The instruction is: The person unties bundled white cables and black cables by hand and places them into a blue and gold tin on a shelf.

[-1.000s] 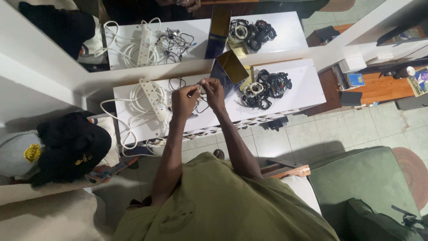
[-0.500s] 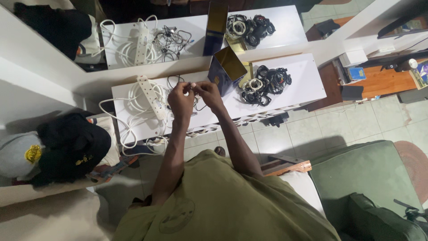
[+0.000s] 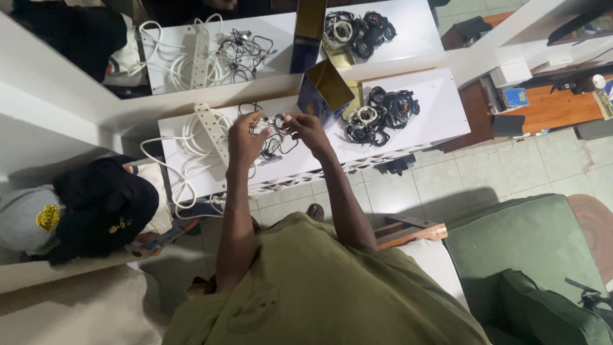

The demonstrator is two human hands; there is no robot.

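Observation:
My left hand (image 3: 242, 135) and my right hand (image 3: 305, 128) are raised over a white table (image 3: 428, 105). Both pinch a thin tangled cable (image 3: 273, 131) that hangs in loops between them down to the table. An open dark blue box with a gold inside (image 3: 324, 89) stands just behind my right hand. A pile of coiled black and white cables (image 3: 381, 115) lies to the right of the box.
A white power strip (image 3: 209, 131) with a thick white cord (image 3: 167, 163) lies left of my hands. A mirror (image 3: 76, 61) behind the table repeats the scene. Dark caps (image 3: 96, 207) rest at the left. A green armchair (image 3: 530, 255) stands at the right.
My hands have drawn apart, my left one moving left, and the cable now stretches in loops between them. The view has shifted slightly upward.

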